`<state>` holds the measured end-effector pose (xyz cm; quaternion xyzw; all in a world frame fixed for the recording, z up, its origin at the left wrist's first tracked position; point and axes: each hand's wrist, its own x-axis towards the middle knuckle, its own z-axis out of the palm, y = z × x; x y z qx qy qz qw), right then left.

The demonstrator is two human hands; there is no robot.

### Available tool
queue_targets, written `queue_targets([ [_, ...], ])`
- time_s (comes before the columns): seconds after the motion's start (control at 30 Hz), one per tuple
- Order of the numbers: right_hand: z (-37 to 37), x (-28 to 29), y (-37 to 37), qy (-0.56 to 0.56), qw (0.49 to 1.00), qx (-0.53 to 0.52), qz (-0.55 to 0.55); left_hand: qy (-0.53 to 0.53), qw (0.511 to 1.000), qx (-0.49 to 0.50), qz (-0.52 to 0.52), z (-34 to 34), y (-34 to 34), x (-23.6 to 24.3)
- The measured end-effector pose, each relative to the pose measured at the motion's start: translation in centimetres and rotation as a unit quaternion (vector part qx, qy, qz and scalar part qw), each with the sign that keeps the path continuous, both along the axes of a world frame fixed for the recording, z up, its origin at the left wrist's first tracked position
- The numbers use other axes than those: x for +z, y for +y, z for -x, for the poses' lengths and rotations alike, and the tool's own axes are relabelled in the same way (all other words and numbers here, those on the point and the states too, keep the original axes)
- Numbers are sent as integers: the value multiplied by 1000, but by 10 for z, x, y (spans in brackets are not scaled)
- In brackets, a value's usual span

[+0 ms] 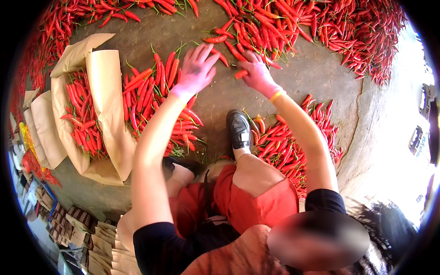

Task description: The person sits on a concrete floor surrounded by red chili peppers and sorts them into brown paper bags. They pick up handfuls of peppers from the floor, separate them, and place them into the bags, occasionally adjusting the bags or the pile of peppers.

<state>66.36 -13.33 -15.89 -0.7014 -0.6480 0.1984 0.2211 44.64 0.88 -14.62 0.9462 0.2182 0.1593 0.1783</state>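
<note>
My left hand [197,71], in a thin pink glove, hovers over the concrete floor with its fingers spread. A single red chili pepper [222,58] lies just beyond its fingertips. To the right, my right hand [259,77], also gloved in pink, bends its fingers round a red chili pepper [240,74] whose end pokes out by the thumb. Its fingertips reach the near edge of a large chili heap [268,27]. Below my left hand spreads a pile of long red chilies [149,94] with green stems. Another pile [288,149] lies under my right forearm.
An open brown paper bag [107,82] with chilies inside stands at the left, with folded brown paper [48,128] beyond it. More chilies [362,36] cover the far right floor. My black shoe [239,129] rests between the nearer piles. Stacked brown paper bags [101,245] stand lower left.
</note>
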Motion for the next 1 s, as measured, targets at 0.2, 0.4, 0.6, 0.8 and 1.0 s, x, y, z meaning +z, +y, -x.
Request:
queue_targets([
  [0.2, 51, -10, -5, -2, 997, 22, 68, 72, 997, -19, -23, -11, 3, -41],
  [0.4, 21, 2, 99, 34, 996, -80, -20, 6, 995, 29, 90, 75, -50, -19],
  [0.6, 35, 7, 168, -56, 953, -91, 282, -55, 958, 177, 220, 92, -43, -2],
  [0.8, 24, 11, 136, -90, 961, -49, 257, 61, 983, 49, 164, 87, -60, 3],
  [1.0, 52, 12, 22, -95, 963, 248, 37, 179, 983, -34, -20, 63, -44, -25],
])
